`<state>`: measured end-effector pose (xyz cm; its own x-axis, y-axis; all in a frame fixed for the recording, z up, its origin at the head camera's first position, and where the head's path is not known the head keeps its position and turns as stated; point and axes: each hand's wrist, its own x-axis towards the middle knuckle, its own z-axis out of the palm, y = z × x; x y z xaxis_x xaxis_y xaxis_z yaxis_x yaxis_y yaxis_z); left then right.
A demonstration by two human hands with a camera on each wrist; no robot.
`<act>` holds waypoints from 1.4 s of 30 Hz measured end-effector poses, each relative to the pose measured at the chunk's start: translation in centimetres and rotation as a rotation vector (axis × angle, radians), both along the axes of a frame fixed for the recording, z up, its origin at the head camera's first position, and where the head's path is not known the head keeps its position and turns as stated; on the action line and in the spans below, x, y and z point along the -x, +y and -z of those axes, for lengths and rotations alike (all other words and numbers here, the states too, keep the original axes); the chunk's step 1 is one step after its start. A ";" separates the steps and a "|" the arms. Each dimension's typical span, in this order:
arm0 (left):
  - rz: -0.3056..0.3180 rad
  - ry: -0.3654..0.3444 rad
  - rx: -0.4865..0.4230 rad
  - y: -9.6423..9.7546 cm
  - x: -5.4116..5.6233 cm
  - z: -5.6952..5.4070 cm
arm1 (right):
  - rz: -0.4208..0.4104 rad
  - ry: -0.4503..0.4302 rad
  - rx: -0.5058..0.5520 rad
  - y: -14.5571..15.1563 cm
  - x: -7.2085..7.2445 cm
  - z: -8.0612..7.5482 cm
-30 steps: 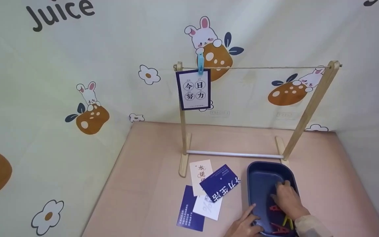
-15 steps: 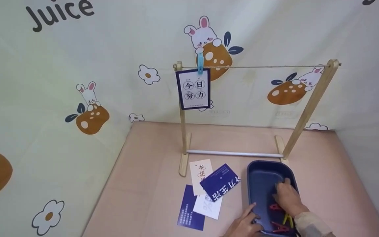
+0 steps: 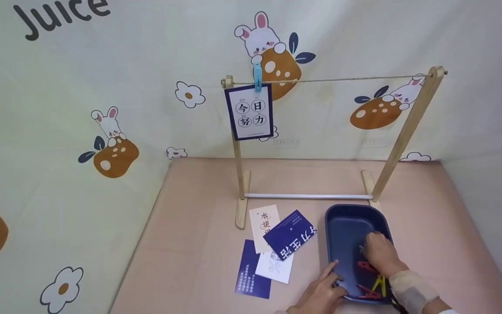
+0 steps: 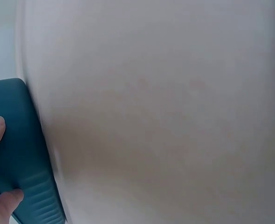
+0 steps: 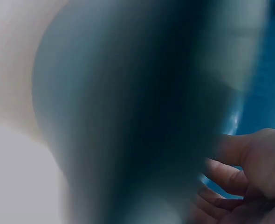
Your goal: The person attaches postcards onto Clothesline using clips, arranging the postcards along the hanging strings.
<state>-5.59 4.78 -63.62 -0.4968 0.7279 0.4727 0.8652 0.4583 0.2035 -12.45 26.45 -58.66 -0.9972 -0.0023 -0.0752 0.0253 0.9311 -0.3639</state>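
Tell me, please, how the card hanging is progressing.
Done: one navy-bordered white card hangs on tan twine by a blue clothespin. In hand: the right hand is in the navy rectangular tray, grasp unclear; the left hand holds it. Apparently left: four loose navy or pale cards.

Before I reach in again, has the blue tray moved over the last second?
No, not noticeably. The blue tray sits the same way against the wooden stand, its far end by the stand's right foot; the whole head view shifted slightly.

The tray [image 3: 350,222] is dark blue, the pegs [image 3: 366,265] red and yellow (the clip [image 3: 257,76] light blue), the backdrop [image 3: 146,65] rabbit-printed
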 end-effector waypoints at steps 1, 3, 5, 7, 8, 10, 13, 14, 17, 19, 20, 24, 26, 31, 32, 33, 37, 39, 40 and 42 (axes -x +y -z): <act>-0.004 -0.006 0.003 0.0 0.0 -0.1 | 0.003 -0.011 0.004 0.0 0.2 -0.2; -0.015 -0.008 0.011 -0.1 0.1 -0.3 | 0.011 -0.033 0.021 -0.1 0.5 -0.7; -0.025 -0.034 0.013 -0.2 0.0 -0.4 | 0.022 -0.047 0.035 -0.3 0.8 -1.1; -0.032 -0.038 0.016 -0.2 0.0 -0.4 | 0.030 -0.049 0.049 -0.4 1.1 -1.5; -0.034 -0.036 0.016 -0.2 0.0 -0.4 | 0.031 -0.044 0.054 -0.5 1.2 -1.7; -0.034 -0.023 0.013 -0.2 0.1 -0.4 | 0.025 -0.021 0.056 -0.6 1.3 -2.0; -0.022 0.007 0.012 -0.2 0.2 -0.5 | 0.014 0.012 0.052 -0.9 1.3 -2.2; -0.014 0.013 0.013 -0.2 0.2 -0.6 | 0.013 0.019 0.050 -1.0 1.2 -2.3; 0.019 -0.003 0.011 -0.4 0.2 -0.7 | 0.018 0.036 0.046 -1.4 1.0 -2.4; 0.029 -0.032 0.000 -0.6 0.2 -0.7 | 0.019 0.068 0.043 -1.7 0.7 -2.4; 0.031 -0.043 -0.009 -0.7 0.2 -0.7 | 0.022 0.090 0.049 -1.8 0.6 -2.4; 0.010 -0.030 -0.060 -1.0 0.2 -0.6 | 0.016 0.205 0.057 -2.5 0.3 -2.6; -0.001 -0.010 -0.085 -1.1 0.2 -0.5 | 0.006 0.256 0.049 -2.8 0.2 -2.6; -0.019 0.026 -0.104 -1.1 0.0 -0.3 | -0.032 0.344 0.036 -3.5 0.1 -3.0; -0.024 0.030 -0.101 -1.1 0.0 -0.3 | -0.035 0.355 0.043 -3.6 0.1 -3.0; -0.028 0.030 -0.098 -1.1 0.0 -0.3 | -0.035 0.364 0.049 -3.7 0.0 -3.1; -0.039 -0.023 -0.084 -1.4 -0.1 -0.6 | -0.026 0.396 0.081 -4.2 0.0 -3.6; -0.045 -0.070 -0.084 -1.7 -0.1 -0.8 | -0.026 0.418 0.093 -4.5 -0.1 -3.9; -0.054 -0.083 -0.085 -1.8 0.0 -0.8 | -0.025 0.430 0.101 -4.7 -0.1 -4.0; -0.085 -0.075 -0.087 -2.1 0.2 -0.8 | -0.027 0.459 0.112 -5.0 -0.2 -4.4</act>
